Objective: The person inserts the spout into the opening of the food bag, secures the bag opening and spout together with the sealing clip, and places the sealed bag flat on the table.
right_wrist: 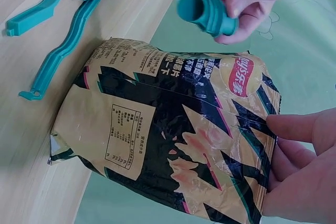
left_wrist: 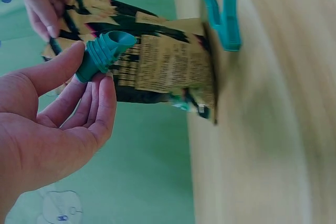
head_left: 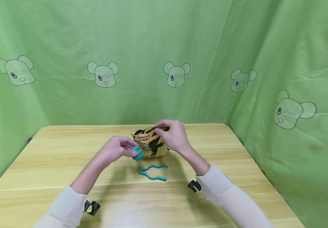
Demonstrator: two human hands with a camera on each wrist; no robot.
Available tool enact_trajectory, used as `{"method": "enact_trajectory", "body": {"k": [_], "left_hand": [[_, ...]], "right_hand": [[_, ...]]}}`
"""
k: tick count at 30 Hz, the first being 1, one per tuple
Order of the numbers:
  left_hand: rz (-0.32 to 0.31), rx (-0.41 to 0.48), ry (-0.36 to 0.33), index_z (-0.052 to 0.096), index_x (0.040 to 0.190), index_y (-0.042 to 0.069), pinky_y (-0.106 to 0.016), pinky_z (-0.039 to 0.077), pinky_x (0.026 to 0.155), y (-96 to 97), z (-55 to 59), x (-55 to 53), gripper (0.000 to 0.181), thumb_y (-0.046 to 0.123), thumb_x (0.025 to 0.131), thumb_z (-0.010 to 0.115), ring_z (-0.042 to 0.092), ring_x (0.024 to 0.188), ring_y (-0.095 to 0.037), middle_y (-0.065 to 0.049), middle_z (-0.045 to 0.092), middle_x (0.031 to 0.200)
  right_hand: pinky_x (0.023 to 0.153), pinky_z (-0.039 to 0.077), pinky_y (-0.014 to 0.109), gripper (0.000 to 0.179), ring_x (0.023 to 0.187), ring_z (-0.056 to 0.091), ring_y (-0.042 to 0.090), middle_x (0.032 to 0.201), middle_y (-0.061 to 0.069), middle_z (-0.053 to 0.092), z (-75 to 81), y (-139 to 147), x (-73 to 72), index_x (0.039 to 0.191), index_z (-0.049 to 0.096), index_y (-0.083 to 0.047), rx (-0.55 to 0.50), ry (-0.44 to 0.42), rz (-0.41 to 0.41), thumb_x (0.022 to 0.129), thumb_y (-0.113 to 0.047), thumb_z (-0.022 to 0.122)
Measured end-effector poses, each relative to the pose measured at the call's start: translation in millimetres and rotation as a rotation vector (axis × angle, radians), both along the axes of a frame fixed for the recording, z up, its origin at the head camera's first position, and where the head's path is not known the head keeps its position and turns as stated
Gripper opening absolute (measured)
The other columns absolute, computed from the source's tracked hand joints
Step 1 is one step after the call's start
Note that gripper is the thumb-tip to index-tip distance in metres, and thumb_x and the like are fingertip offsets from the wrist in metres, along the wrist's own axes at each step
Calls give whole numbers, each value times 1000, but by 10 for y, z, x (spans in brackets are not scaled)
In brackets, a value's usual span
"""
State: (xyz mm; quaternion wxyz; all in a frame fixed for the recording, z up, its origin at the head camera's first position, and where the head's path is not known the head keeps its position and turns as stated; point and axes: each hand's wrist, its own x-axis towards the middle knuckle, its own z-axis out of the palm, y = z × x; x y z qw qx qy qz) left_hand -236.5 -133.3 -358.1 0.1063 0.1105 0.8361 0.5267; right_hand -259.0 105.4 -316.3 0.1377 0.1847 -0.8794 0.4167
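Note:
A yellow and black chip bag (head_left: 155, 144) stands on the table, its top edge pinched by my right hand (head_left: 173, 134). Thumb and fingers of my left hand (head_left: 119, 148) grip a small teal threaded spout (left_wrist: 100, 56), held in front of the bag's left side. In the right wrist view the spout (right_wrist: 206, 14) shows a round hollow opening at one end. A teal bag clip (head_left: 149, 172) lies spread open on the table, just in front of the bag; its two arms (right_wrist: 63, 35) meet at a hinge.
The light wooden table (head_left: 141, 202) carries these things near its far half. Green curtains (head_left: 141, 38) printed with bear heads hang behind it and along both sides. Black wrist mounts (head_left: 92, 208) jut from under both sleeves.

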Motion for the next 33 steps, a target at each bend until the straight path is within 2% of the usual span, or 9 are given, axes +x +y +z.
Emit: {"method": "enact_trajectory", "body": {"k": [6,12,17,24,29,33], "left_hand": [[-6,-28,42,73,116,10,-38,53,91,-33,234,11,30,19,88,80,65,100,-21,-7,71,106],[-2,-4,64,72,121,11,-41,52,95,-85,469,-11,32,18,90,78,67,98,-21,-8,73,107],[16,19,82,71,125,11,-46,50,102,-107,610,-61,35,19,92,76,67,103,-23,-9,73,113],[67,79,97,72,127,13,-49,43,111,-83,695,-142,34,18,93,75,65,114,-26,-10,72,123],[105,69,101,72,127,14,-49,43,112,-72,712,-191,34,18,94,74,63,119,-26,-8,69,129],[121,55,88,71,128,13,-49,43,112,-83,694,-223,36,18,93,76,64,117,-26,-9,70,127]], "right_hand": [[74,60,35,11,81,74,17,97,4,79,2,-2,-13,101,79,-11,5,-2,2,91,-11,74],[75,60,36,11,82,74,18,97,4,79,27,3,-4,101,79,-11,20,-9,-2,91,-12,74],[76,59,36,11,83,74,18,97,4,79,42,2,-1,100,79,-11,24,-9,4,90,-11,74],[74,59,35,10,81,74,17,96,4,79,42,1,-4,99,80,-11,22,-5,12,91,-11,74],[74,59,35,10,81,73,17,95,4,79,40,2,-12,99,80,-11,18,-6,15,91,-10,74],[75,59,36,10,81,73,17,95,4,79,37,9,-21,99,79,-11,17,-6,17,91,-10,74]]}}
